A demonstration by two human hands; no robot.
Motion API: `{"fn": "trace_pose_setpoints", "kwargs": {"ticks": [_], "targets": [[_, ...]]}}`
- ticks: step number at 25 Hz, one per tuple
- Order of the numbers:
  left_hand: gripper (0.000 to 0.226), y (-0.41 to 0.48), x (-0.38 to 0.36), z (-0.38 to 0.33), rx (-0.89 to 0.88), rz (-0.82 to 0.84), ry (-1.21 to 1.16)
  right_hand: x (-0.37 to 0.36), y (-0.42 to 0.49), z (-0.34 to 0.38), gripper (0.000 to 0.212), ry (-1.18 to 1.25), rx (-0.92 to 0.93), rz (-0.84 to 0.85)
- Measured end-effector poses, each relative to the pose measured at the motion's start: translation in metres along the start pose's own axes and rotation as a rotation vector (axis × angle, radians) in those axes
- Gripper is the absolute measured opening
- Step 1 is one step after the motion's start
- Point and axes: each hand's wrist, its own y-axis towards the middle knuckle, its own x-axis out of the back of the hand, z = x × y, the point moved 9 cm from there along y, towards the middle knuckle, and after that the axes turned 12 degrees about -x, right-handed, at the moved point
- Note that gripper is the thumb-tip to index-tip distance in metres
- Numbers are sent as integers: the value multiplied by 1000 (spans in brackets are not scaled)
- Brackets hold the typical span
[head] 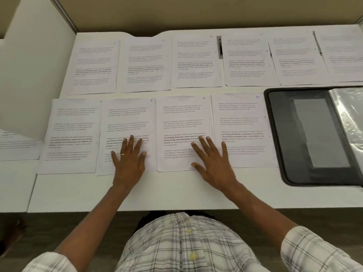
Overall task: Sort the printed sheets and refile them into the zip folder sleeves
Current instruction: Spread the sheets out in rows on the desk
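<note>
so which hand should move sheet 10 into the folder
Probably the right hand: it lies on sheet 9, little finger on sheet 10, next to the folder. The left hand rests on sheet 8, farther off.

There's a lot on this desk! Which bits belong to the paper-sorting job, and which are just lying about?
Part of the job: back-row sheets; sheet 8 under the left hand; sheet 9 under the right hand; sheet 10; open zip folder with its clear sleeves.

Just there: white table; side partition; dark cable slot.
</note>
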Motion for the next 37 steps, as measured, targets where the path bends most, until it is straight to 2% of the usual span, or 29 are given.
{"fn": "trace_pose_setpoints", "kwargs": {"ticks": [3, 9, 17, 23, 28, 32, 35, 37], "targets": [[56, -4, -4, 4, -4, 56, -7, -17, -3, 5, 65, -45, -6, 38], [61, -6, -8, 4, -49, 46, -13, -20, -5, 3, 66, -71, -13, 50], [62, -6, 4, 1, -90, -53, 5, -1, 8, 15, 68, -23, -52, 14], [65, 25, 49, 17, -137, -126, 19, 18, 60, 107, 74, 43, 13, -17], [75, 65, 105, 72, -190, -121, 56, 32, 123, 201, 75, 23, 44, -63], [76, 100, 141, 129, -199, -108, 71, 38, 175, 258, 80, 44, -19, -62], [75, 128, 159, 165, -198, -82, 70, 41, 214, 287, 81, 147, -70, -46], [75, 147, 169, 187, -176, -83, 31, 41, 238, 296, 74, 293, -99, -47]]}}
